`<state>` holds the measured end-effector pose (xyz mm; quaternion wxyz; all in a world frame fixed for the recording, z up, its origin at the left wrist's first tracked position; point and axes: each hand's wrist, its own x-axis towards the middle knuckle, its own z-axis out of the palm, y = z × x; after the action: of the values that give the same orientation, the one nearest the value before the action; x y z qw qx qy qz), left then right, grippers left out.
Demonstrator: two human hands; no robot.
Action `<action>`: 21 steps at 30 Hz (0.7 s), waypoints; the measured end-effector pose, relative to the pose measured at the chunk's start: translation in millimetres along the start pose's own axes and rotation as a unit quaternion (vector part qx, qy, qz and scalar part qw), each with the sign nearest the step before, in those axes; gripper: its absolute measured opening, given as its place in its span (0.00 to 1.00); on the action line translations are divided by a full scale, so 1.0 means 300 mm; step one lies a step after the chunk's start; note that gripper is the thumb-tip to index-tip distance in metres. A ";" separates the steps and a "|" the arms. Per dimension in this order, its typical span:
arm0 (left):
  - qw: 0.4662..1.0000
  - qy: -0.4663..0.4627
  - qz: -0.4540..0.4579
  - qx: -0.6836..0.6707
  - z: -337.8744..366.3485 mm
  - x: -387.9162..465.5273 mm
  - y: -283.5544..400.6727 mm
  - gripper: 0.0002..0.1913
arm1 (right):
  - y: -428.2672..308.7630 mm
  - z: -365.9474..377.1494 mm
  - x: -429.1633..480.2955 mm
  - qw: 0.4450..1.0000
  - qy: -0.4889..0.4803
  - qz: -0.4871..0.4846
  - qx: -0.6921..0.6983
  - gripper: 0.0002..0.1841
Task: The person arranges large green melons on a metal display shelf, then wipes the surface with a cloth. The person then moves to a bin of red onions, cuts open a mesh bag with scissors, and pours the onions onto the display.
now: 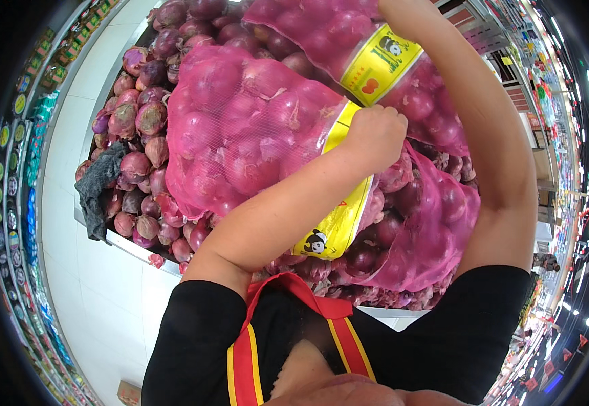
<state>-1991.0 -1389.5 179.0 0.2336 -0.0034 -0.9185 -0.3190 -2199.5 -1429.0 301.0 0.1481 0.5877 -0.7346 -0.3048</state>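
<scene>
My left hand [380, 136] is curled into a fist on pink mesh at the yellow printed band [332, 231] of a large mesh bag of red onions [238, 127]. A second mesh bag of red onions [315, 30], also with a yellow band [381, 66], lies beyond it. My right arm reaches across to that bag's upper side; the right hand [396, 12] is partly cut off by the top edge, and its fingers are hidden. Slack pink mesh [426, 243] covers onions at the lower right. Loose red onions [134, 167] are heaped at the left.
The onions fill a display bin with a pale metal rim [137, 249]. A dark grey cloth [96, 190] hangs over its left corner. Stocked shelves [18, 203] line the far left beyond a white tiled floor [101, 304]. A cardboard box [129, 393] stands at the bottom left.
</scene>
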 end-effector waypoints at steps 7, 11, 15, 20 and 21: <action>1.000 -0.014 -0.002 0.008 -0.003 0.010 -0.007 0.06 | -0.057 0.052 -0.378 0.993 -0.087 0.067 0.052 0.12; 1.000 -0.007 0.003 0.006 -0.011 0.010 -0.004 0.06 | -0.111 0.061 -0.570 0.992 -0.072 0.097 0.027 0.13; 1.000 -0.006 -0.013 -0.009 -0.028 0.015 0.006 0.07 | -0.146 0.041 -0.696 0.992 -0.030 0.119 0.004 0.11; 0.994 0.017 -0.072 -0.076 -0.066 0.017 0.018 0.14 | -0.147 -0.041 -0.805 0.964 -0.235 0.123 0.030 0.12; 0.992 0.023 -0.081 -0.089 -0.075 0.021 0.018 0.16 | -0.149 -0.060 -0.837 0.961 -0.234 0.137 0.056 0.11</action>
<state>-1986.2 -1399.3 200.4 0.2263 0.0577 -0.8781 -0.4177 -2088.0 -1200.0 322.4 -0.0203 0.4011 -0.8382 -0.3690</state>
